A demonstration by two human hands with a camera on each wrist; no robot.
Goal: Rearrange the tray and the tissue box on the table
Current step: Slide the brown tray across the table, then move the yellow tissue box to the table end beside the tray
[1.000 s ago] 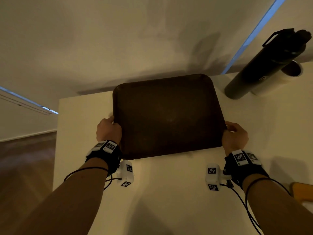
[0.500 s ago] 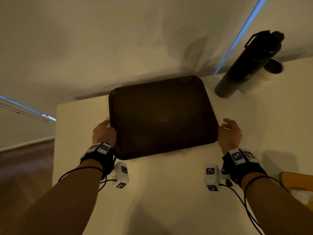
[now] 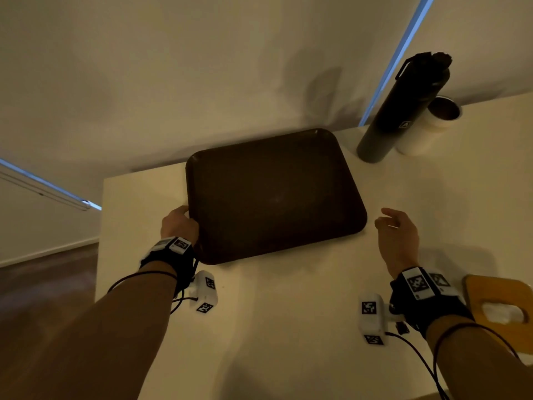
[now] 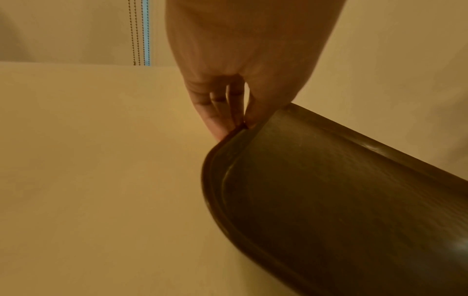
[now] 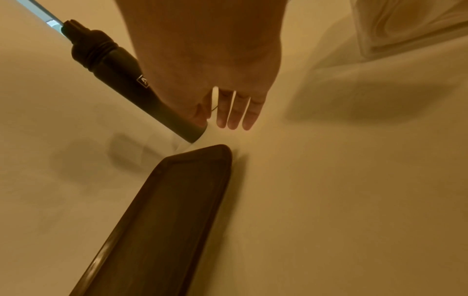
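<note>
Left hand [image 3: 179,223] pinches the dark tray's [image 3: 271,194] edge; right hand [image 3: 396,235] hovers beside it, fingers loose, above the pale worktop [image 3: 288,313]; only the left wrist view shows bead cords [image 4: 136,32].

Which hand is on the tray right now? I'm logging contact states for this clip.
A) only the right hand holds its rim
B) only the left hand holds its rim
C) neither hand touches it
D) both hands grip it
B: the left hand pinches the rim of the tray at its left edge, while the right hand hangs apart from the tray with fingers relaxed, holding nothing.
</note>
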